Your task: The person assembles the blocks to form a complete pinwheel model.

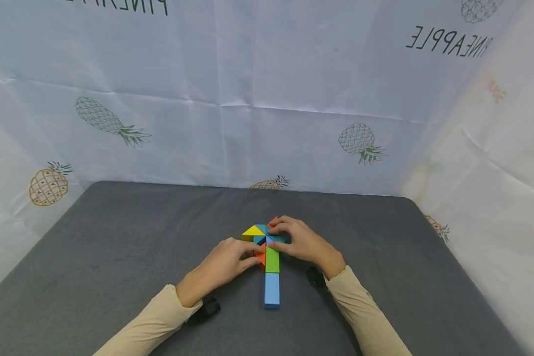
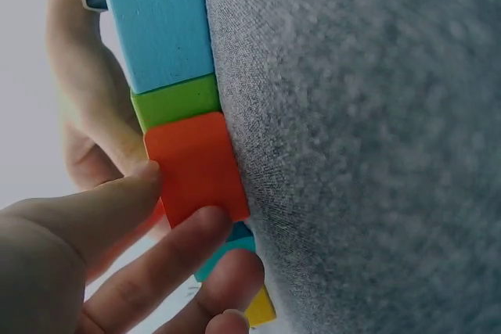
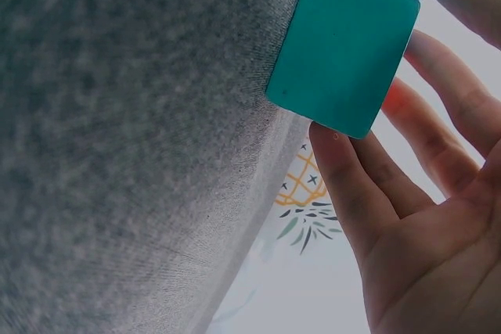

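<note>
Coloured wooden blocks lie on the table in a pinwheel shape with a straight stem. My left hand (image 1: 224,262) pinches an orange block (image 2: 196,166) at the left side of the stem, thumb and fingertips on its edges. On the other side, my right hand (image 1: 304,242) holds a teal block (image 3: 344,48), with fingers over its far side and the thumb near the centre. A green block (image 1: 272,260) and a light blue block (image 1: 272,290) form the stem. A yellow triangular block (image 1: 252,232) sits at the left; another orange block (image 1: 273,221) is partly hidden by my right fingers.
The grey cloth-covered table (image 1: 138,237) extends around the blocks. Behind it hangs a pale curtain (image 1: 231,138) printed with pineapples. Black devices are at both wrists, beside the cream sleeves (image 1: 160,316).
</note>
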Action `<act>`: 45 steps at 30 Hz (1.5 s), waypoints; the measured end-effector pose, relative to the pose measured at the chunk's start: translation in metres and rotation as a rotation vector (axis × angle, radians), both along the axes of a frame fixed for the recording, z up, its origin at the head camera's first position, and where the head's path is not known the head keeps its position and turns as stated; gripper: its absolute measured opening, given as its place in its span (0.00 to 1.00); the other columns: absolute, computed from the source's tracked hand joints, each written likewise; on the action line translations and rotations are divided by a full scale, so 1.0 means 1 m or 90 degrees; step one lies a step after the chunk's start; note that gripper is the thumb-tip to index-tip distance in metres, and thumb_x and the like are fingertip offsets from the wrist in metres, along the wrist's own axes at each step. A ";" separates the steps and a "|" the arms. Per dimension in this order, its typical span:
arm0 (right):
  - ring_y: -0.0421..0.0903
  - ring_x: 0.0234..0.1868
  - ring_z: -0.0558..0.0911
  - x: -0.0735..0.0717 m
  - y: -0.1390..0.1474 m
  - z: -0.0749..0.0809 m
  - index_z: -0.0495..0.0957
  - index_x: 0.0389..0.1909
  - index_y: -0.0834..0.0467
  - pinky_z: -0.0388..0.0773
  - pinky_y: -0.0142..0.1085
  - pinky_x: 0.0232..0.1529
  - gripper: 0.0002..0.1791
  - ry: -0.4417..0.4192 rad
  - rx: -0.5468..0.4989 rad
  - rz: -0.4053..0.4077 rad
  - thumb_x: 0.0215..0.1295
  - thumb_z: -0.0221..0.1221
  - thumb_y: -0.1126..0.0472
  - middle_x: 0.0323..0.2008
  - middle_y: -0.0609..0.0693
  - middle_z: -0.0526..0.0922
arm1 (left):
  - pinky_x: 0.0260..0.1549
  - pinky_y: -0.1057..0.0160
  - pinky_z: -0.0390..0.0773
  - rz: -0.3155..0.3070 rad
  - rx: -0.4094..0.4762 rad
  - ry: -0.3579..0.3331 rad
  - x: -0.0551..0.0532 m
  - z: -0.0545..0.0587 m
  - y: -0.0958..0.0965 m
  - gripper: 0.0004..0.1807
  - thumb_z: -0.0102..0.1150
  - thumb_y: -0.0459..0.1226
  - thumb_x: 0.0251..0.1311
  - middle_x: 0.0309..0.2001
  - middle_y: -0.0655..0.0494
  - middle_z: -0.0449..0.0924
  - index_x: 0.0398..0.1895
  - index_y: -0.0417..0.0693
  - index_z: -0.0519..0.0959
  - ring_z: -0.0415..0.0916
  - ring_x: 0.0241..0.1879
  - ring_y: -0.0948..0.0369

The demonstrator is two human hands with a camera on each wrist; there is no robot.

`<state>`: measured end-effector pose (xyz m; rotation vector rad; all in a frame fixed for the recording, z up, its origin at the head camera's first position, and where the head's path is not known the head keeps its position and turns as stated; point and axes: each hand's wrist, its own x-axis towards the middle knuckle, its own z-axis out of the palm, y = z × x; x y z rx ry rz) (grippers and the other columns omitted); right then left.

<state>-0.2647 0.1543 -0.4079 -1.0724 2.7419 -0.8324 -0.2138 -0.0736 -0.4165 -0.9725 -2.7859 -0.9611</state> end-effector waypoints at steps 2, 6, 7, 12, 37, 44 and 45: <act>0.51 0.54 0.80 0.000 0.000 0.000 0.82 0.54 0.61 0.79 0.43 0.55 0.19 0.000 -0.001 0.000 0.68 0.63 0.54 0.59 0.55 0.77 | 0.24 0.73 0.71 0.005 0.000 -0.001 0.000 0.000 0.000 0.12 0.66 0.38 0.61 0.36 0.57 0.88 0.47 0.48 0.86 0.78 0.28 0.70; 0.51 0.55 0.80 0.000 0.001 0.000 0.81 0.54 0.61 0.79 0.43 0.55 0.19 -0.001 -0.003 0.002 0.68 0.63 0.54 0.59 0.55 0.77 | 0.23 0.72 0.70 0.013 -0.003 -0.005 -0.001 0.000 0.001 0.13 0.67 0.39 0.61 0.33 0.59 0.87 0.49 0.49 0.85 0.74 0.26 0.72; 0.51 0.55 0.80 0.000 0.001 0.000 0.81 0.54 0.61 0.79 0.43 0.55 0.19 0.000 -0.003 0.002 0.68 0.63 0.54 0.59 0.55 0.77 | 0.22 0.72 0.69 0.015 -0.004 -0.007 -0.001 0.000 0.002 0.14 0.67 0.39 0.61 0.33 0.60 0.86 0.49 0.49 0.85 0.73 0.25 0.73; 0.51 0.55 0.80 -0.001 0.001 -0.001 0.81 0.54 0.62 0.79 0.43 0.55 0.19 0.000 -0.004 0.006 0.68 0.62 0.55 0.60 0.55 0.77 | 0.20 0.71 0.66 0.018 -0.002 -0.017 -0.002 -0.001 0.002 0.14 0.66 0.38 0.61 0.33 0.59 0.86 0.50 0.48 0.85 0.67 0.21 0.74; 0.49 0.54 0.80 -0.001 0.001 -0.003 0.82 0.54 0.61 0.79 0.43 0.55 0.19 0.011 -0.006 -0.001 0.67 0.63 0.54 0.59 0.54 0.78 | 0.26 0.68 0.70 0.072 -0.029 -0.025 -0.003 0.002 -0.002 0.19 0.65 0.34 0.62 0.54 0.48 0.84 0.58 0.45 0.81 0.68 0.23 0.67; 0.51 0.56 0.80 -0.001 0.000 -0.003 0.82 0.54 0.61 0.78 0.45 0.57 0.17 0.014 -0.002 -0.001 0.69 0.62 0.58 0.60 0.55 0.78 | 0.40 0.57 0.80 0.074 -0.034 -0.018 -0.002 0.001 -0.001 0.19 0.65 0.33 0.62 0.55 0.48 0.83 0.57 0.44 0.82 0.82 0.46 0.57; 0.51 0.57 0.80 -0.001 0.000 -0.003 0.81 0.54 0.61 0.78 0.45 0.57 0.16 0.017 0.000 0.000 0.69 0.61 0.59 0.60 0.55 0.77 | 0.40 0.57 0.80 0.073 -0.034 -0.017 -0.002 0.001 -0.001 0.19 0.65 0.33 0.62 0.55 0.48 0.83 0.57 0.44 0.82 0.82 0.46 0.57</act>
